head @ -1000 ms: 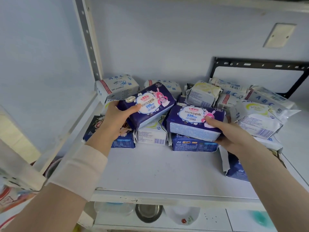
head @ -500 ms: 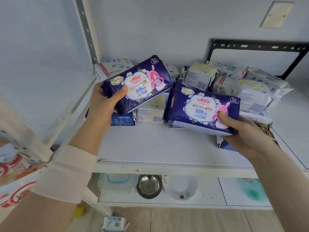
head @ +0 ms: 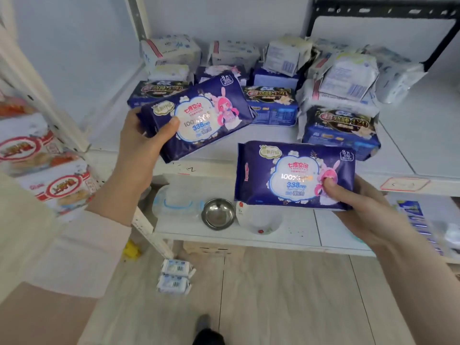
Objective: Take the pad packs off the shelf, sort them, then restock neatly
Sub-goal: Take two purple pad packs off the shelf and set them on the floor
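Note:
My left hand [head: 139, 148] grips a dark purple pad pack with a pink rabbit figure [head: 199, 115], tilted, over the front left of the white shelf [head: 410, 145]. My right hand [head: 358, 207] holds a matching purple pack [head: 293, 175] in front of the shelf edge, thumb on top. On the shelf lie several more packs: dark blue ones with gold print [head: 341, 130] in front, white ones [head: 348, 75] piled behind and at the back left [head: 169, 48].
A lower shelf holds a steel bowl [head: 218, 215], a clear lidded box [head: 174, 202] and a white bowl [head: 261, 220]. Two small white packs [head: 175, 276] lie on the wooden floor. Red-and-white packages [head: 49, 185] sit at left beside a slanted shelf post.
Both hands have drawn their purple packs back and down, off the pile and away from the shelf. The view has dropped, showing the floor and the lower shelf.

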Demonstrator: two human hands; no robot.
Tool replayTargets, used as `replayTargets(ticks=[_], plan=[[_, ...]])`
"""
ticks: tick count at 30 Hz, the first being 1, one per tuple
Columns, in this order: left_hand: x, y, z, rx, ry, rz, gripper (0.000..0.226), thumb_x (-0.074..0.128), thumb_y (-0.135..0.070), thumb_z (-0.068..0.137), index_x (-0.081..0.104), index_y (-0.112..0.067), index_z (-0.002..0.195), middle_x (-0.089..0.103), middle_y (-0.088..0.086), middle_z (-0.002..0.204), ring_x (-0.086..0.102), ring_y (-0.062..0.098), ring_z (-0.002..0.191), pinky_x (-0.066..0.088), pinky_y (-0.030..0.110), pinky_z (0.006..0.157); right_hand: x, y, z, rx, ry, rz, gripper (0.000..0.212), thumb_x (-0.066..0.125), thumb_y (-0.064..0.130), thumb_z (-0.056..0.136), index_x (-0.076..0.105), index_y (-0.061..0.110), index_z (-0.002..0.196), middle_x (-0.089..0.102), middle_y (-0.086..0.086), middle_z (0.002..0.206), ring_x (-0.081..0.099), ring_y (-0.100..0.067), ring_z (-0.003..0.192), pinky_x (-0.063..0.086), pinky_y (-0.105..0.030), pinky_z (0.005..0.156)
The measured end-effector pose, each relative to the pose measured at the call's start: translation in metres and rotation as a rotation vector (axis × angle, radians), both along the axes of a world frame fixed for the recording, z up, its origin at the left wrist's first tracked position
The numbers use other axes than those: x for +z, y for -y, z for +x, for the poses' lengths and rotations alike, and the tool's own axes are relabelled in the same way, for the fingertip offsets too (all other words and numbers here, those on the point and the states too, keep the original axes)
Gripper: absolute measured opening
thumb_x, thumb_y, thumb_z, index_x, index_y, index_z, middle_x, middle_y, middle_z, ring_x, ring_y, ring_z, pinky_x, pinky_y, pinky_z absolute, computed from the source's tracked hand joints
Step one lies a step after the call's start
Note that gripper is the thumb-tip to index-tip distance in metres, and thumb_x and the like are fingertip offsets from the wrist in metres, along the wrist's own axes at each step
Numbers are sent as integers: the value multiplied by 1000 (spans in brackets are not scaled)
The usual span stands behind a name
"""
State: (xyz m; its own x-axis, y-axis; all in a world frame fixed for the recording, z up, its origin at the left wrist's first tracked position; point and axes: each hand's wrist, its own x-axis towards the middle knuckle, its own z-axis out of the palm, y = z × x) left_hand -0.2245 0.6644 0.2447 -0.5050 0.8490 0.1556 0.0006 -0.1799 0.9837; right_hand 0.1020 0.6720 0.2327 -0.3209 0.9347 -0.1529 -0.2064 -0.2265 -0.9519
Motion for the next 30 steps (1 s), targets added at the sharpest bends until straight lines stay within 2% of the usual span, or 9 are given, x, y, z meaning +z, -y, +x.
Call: replayTargets(ticks=[4,8,12,15,17,19,21,26,30], plan=[[-9,29,8,-7,-130,-46,43,69,-10,80,45,-19,115,59,-7,112,60,3,102,53,29,86,-15,27,4,26,-18,-13,45,64,13,70,57,4,114,71,-8,105,66,-22,100,54,-25,75],[-17,55,7,-98,-132,-58,43,67,-6,80,45,-20,115,59,-11,106,61,-8,90,52,14,70,-22,52,-3,42,-14,-23,48,65,12,72,54,1,118,69,-12,110,65,-25,102,55,-28,78],[-30,79,-9,-167,-84,-108,47,71,-15,75,48,-23,115,61,-6,112,61,6,103,54,26,81,-27,77,-19,51,7,-38,37,55,5,72,57,8,109,72,-7,101,68,-22,94,56,-27,73],[-44,99,-24,-212,-44,-141,53,72,-27,65,49,-25,113,61,-6,113,61,6,103,54,25,81,-36,98,-31,56,44,-89,39,51,2,72,56,9,110,72,-6,101,69,-20,92,56,-25,70],[-56,111,-33,-254,-30,-178,56,71,-28,63,48,-25,114,61,-7,113,61,4,102,54,23,79,-48,112,-37,51,59,-131,44,61,7,72,54,7,115,71,-9,105,68,-23,95,56,-26,72],[-70,118,-39,-295,-31,-221,52,71,-28,65,49,-28,112,61,-8,113,61,3,101,54,23,78,-65,124,-41,68,76,-164,71,85,24,58,53,6,119,68,-13,112,65,-28,102,56,-31,79],[-87,123,-43,-323,-39,-261,45,73,-23,70,49,-34,106,61,-10,111,62,0,98,54,20,75,-83,136,-43,78,82,-216,91,94,34,38,56,6,116,66,-15,115,64,-30,105,54,-34,84],[-130,122,-37,-378,-74,-371,50,77,-18,74,49,-33,112,59,-11,115,60,1,102,54,25,81,-117,150,-34,103,78,-284,74,94,34,40,68,12,106,65,-17,115,63,-32,107,55,-35,82],[-166,111,-16,-409,-66,-458,54,71,-12,79,43,-26,122,56,-13,113,58,-3,98,54,16,71,-152,141,-13,135,95,-371,88,91,24,50,50,2,125,59,-22,123,57,-38,114,51,-43,89]])
